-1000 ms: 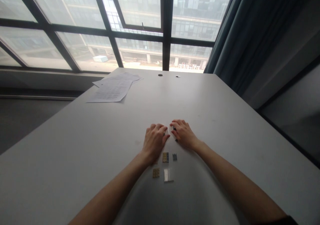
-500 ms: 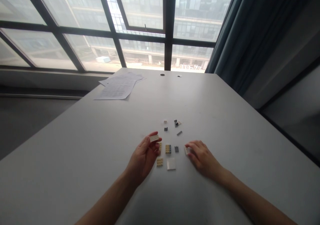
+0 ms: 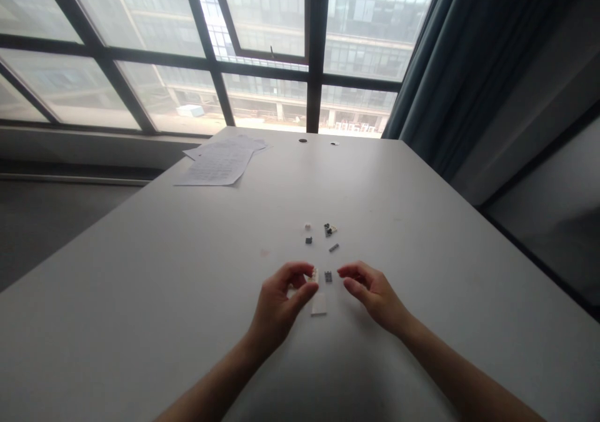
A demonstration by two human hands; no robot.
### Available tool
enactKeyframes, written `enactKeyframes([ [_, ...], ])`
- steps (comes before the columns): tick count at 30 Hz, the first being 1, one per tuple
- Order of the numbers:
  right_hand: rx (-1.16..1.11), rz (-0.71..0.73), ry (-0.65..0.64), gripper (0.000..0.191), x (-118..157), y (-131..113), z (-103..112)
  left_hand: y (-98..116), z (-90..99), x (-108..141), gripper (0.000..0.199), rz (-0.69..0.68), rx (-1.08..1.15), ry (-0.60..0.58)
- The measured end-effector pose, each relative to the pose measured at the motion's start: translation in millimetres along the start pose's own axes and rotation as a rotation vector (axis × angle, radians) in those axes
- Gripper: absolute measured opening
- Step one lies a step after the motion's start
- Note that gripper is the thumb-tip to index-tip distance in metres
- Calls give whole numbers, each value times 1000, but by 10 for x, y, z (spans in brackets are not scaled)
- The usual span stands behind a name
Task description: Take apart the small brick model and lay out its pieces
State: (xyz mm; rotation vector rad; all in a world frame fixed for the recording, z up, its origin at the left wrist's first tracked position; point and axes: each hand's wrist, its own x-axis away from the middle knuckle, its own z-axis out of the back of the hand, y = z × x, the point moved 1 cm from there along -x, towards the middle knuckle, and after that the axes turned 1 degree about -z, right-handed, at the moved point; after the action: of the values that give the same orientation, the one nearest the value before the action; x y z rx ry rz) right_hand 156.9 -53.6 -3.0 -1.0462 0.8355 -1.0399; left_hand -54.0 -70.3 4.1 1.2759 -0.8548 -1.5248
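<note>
My left hand (image 3: pixel 285 297) is closed, with thumb and fingertips pinching a small white building brick (image 3: pixel 315 274) whose studs show on its right side. Tan pieces beneath and behind those fingers are mostly hidden. Just right of the brick lies a small grey studded brick (image 3: pixel 328 276). My right hand (image 3: pixel 372 291) hovers beside that grey brick, thumb and fingers apart, with nothing visible between them. Below my left fingertips, a flat white tile (image 3: pixel 319 305) rests on the table.
Beyond the hands on the white table (image 3: pixel 403 222) are a dark grey piece (image 3: pixel 308 240), a small whitish piece (image 3: pixel 307 226), a grey bar (image 3: pixel 334 247) and a black-and-white cluster (image 3: pixel 330 229). Papers (image 3: pixel 218 164) lie at the far left, before the window.
My left hand has moved right and down with a white brick, covering the tan pieces. My right hand has shifted slightly left; the white brick at its fingertips is gone from there.
</note>
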Motion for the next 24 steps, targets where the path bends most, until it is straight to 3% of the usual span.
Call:
enactKeyframes([
  [4, -579, -193, -234, 33, 11, -121, -234, 153, 6, 68, 26, -549, -371, 23],
  [6, -687, -237, -264, 32, 26, -144, -317, 181, -2, 91, 29, -682, -442, 12],
  [14, -898, -337, -325, 28, 94, -126, -419, 143, -23, 124, 38, -754, -519, -14],
  [24, -517, -222, 60, 25, 103, -148, -393, 107, -59, 149, 40, -637, -572, -41],
])
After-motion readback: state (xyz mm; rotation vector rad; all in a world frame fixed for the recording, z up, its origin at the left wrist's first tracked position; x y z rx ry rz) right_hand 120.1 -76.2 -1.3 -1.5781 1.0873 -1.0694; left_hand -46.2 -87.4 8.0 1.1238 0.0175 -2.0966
